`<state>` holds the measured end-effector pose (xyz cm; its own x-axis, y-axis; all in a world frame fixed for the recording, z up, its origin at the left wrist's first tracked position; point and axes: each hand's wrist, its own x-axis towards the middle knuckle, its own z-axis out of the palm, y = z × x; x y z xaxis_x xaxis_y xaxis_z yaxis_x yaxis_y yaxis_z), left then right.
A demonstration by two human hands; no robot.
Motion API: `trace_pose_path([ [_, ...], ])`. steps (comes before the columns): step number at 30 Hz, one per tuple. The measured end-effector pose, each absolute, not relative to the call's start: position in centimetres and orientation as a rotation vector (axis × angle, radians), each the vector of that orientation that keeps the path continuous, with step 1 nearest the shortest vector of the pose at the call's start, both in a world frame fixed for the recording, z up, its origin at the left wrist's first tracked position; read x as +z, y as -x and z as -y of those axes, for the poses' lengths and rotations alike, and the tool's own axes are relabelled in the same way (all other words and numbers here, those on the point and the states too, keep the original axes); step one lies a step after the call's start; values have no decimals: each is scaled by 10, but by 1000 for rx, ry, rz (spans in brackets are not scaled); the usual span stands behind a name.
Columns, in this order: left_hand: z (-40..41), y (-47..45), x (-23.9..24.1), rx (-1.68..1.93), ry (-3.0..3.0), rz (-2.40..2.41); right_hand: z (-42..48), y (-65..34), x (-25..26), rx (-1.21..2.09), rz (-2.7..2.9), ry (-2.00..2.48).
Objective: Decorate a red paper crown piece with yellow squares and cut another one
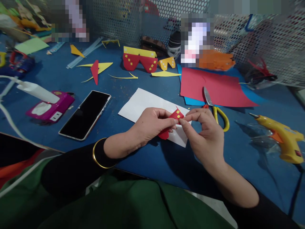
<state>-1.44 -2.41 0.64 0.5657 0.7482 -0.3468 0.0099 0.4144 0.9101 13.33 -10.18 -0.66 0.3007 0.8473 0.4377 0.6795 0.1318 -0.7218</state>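
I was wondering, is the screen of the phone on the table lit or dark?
Dark: the phone lies on the blue table, its screen black, with nothing displayed on it.

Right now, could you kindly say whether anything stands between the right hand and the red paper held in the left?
Nothing visible does: the right hand is at the edge of the red paper that the left hand holds.

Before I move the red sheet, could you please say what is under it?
Blue paper peeks out left and right of the red sheet; anything else beneath is covered.
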Motion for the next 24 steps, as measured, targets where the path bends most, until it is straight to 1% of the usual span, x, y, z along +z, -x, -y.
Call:
trace_pose_path([
  [4,24,15,6,555,-1048,-871,102,-133,-7,332,1315,1551],
  [8,23,15,6,560,-1033,-881,100,-137,-10,599,1038,1465],
  [12,24,14,5,560,-1041,-886,97,-140,-13,805,947,1445],
  [24,25,15,7,540,-1071,-878,97,-137,-14,842,942,1454],
])
